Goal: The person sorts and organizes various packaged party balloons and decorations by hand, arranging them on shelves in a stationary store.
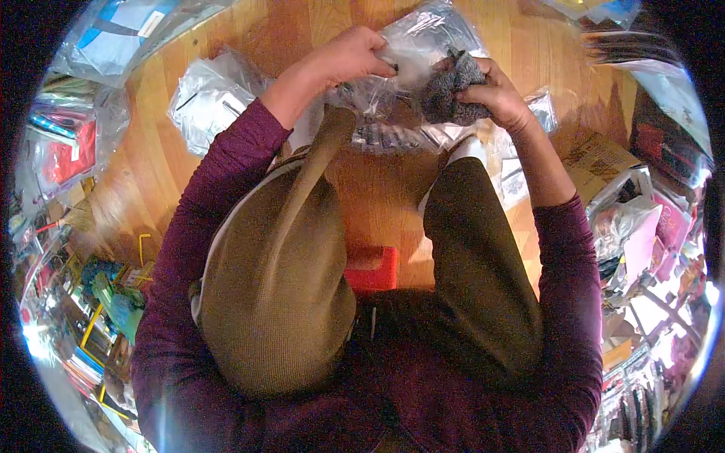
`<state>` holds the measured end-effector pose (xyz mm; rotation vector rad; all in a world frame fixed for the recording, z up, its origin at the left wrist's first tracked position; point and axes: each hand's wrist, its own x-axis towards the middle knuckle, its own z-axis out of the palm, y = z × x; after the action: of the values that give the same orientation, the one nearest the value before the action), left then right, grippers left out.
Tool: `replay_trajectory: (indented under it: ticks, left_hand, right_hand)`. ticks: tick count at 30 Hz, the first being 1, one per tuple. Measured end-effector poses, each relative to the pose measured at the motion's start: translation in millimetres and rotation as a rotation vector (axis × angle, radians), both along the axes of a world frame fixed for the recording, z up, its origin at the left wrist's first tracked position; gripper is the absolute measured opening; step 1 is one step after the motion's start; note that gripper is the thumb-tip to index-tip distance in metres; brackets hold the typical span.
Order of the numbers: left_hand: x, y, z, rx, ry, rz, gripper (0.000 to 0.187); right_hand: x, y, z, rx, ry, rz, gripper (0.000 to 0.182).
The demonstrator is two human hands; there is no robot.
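My right hand (495,94) is closed around a bunched dark grey knitted cloth (455,89). To its left, my left hand (356,57) pinches the edge of a crumpled clear plastic bag (411,66); the fingertips are partly hidden. Between and below both hands, more clear plastic packets (389,137) with dark strips inside lie on the floor near my feet. Behind the hands spreads a larger clear plastic sheet or bag (438,26).
A pile of clear packets (211,102) lies left on the wooden floor (385,196). A red plastic object (374,270) sits between my legs. A cardboard box (602,160) stands at right, with bagged goods around it. Plastic-wrapped items (72,151) crowd the left side.
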<state>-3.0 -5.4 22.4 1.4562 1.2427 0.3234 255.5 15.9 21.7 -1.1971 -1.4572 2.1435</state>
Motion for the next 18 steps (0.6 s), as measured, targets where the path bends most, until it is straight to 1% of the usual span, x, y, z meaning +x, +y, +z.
replay_trajectory:
  ticks: [1, 2, 4, 5, 7, 8, 10, 11, 13, 17, 18]
  left_hand:
    - [0, -1, 0, -0.064, -0.109, 0.045, 0.025]
    - [0, -2, 0, -0.064, -0.109, 0.046, 0.025]
    - [2, -4, -1, -0.14, -0.179, 0.086, 0.025]
    - [2, -4, -1, -0.14, -0.179, 0.087, 0.025]
    - [3, -3, 1, -0.107, -0.021, 0.066, 0.026]
    - [4, -4, 1, -0.107, -0.022, 0.066, 0.026]
    - [5, -5, 6, -0.13, -0.145, 0.096, 0.027]
    - [6, -5, 6, -0.13, -0.145, 0.097, 0.027]
    - [6, -5, 7, -0.148, -0.113, 0.106, 0.026]
    - [5, -3, 7, -0.152, -0.018, 0.037, 0.024]
    - [5, -4, 9, -0.195, -0.129, 0.058, 0.023]
  right_hand:
    - [-1, 0, 2, 0.009, 0.015, 0.006, 0.042]
    - [-2, 1, 5, 0.01, 0.015, 0.007, 0.042]
    - [-5, 1, 14, 0.011, 0.057, 0.008, 0.044]
    - [-5, 0, 15, 0.011, 0.058, 0.009, 0.044]
    - [-6, -1, 17, -0.012, 0.052, -0.025, 0.042]
    - [-5, -1, 16, -0.012, 0.051, -0.024, 0.042]
    - [-4, -2, 15, -0.004, -0.003, -0.09, 0.04]
    - [-4, -2, 16, -0.005, -0.003, -0.089, 0.04]
    - [-6, -2, 24, -0.062, 0.017, -0.056, 0.042]
    - [-1, 1, 10, -0.023, 0.001, 0.015, 0.044]
    - [-6, 0, 22, -0.008, 0.003, 0.027, 0.044]
